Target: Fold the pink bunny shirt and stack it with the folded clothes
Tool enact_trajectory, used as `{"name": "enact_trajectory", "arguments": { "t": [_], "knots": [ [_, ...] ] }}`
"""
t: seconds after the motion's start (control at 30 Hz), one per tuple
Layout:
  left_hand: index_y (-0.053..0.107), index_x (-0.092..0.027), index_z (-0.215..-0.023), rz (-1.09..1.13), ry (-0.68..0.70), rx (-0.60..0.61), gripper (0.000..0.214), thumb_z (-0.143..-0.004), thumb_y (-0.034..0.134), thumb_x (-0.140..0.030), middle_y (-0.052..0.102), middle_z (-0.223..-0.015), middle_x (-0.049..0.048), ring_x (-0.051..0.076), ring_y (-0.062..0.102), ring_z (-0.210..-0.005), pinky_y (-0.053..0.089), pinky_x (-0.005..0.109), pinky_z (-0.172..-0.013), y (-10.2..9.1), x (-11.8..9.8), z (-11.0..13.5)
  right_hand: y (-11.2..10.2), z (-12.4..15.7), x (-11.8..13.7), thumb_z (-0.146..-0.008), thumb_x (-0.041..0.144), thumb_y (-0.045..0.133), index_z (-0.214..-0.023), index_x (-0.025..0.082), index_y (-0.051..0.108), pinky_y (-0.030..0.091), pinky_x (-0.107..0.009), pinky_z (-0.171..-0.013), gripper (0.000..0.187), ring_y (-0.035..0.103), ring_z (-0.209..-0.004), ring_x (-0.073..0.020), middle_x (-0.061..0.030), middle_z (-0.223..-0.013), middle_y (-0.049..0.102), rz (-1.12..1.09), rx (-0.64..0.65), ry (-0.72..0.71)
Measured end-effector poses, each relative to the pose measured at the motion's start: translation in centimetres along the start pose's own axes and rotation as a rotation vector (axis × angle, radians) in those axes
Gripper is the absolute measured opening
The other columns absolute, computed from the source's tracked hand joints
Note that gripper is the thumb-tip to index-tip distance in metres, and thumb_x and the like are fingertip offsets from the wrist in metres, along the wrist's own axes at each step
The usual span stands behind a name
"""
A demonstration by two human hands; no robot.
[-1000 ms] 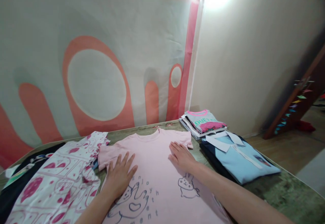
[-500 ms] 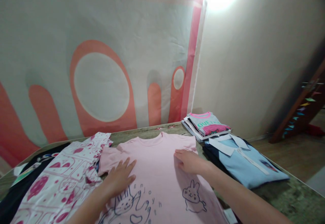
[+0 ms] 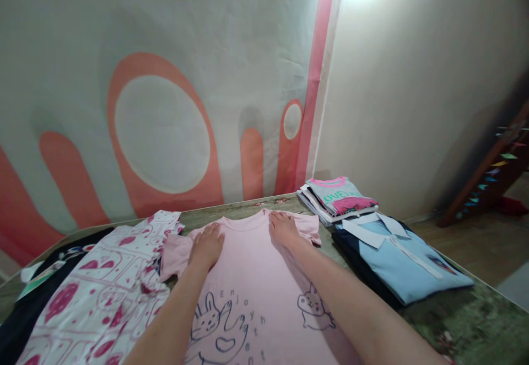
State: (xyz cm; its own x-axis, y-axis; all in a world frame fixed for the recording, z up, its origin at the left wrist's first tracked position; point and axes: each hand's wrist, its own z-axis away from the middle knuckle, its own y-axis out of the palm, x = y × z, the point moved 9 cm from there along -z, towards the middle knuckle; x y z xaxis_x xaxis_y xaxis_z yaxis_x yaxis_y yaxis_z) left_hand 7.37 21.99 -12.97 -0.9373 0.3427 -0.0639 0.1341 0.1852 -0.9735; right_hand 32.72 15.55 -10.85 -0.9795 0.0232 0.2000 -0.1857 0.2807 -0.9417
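Observation:
A pink T-shirt lies spread out, front up, with its collar toward the wall and line-drawn rabbits and letters on it. My left hand rests flat on its left shoulder, fingers stretched toward the collar edge. On the other shoulder, beside the neckline, my right hand lies with its fingers flat on the cloth. Neither hand lifts any fabric. Both sleeves stick out to the sides, the left one a little crumpled.
To the left lie a white garment with magenta print and a dark garment. At right are a light blue collared shirt and a stack of folded clothes. The table meets a wall behind.
Both hands have slid up the pink T-shirt, away from me, from the chest and sleeve area to the shoulders. My left hand's spread fingers have come closer together.

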Motion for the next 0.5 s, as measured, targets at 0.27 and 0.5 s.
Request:
{"name": "enact_trajectory", "arguments": {
  "t": [0.27,0.5],
  "knots": [
    [0.052,-0.013,-0.136,0.019,0.111,-0.031,0.048,-0.094,0.029,-0.018,0.048,-0.146,0.0076,0.017,0.037,-0.139,0.027,0.032,-0.116,-0.1,0.0,-0.5,1.5,-1.1,0.7,-0.093,0.014,0.036,-0.119,0.013,0.059,0.031,-0.037,-0.098,0.035,0.047,-0.118,-0.0249,-0.0159,-0.125,0.059,-0.013,-0.034,0.004],
    [0.039,-0.014,-0.146,0.008,0.073,-0.003,0.059,-0.097,0.031,-0.045,0.034,-0.154,0.0111,0.028,0.027,-0.144,0.024,0.050,-0.115,1.4,0.0,0.0,3.0,-1.2,0.3,-0.099,0.031,0.034,-0.138,0.019,0.047,0.020,-0.040,-0.111,0.043,0.033,-0.136,-0.0219,-0.0080,-0.148,0.044,-0.044,-0.010,-0.048]
  ]
}}
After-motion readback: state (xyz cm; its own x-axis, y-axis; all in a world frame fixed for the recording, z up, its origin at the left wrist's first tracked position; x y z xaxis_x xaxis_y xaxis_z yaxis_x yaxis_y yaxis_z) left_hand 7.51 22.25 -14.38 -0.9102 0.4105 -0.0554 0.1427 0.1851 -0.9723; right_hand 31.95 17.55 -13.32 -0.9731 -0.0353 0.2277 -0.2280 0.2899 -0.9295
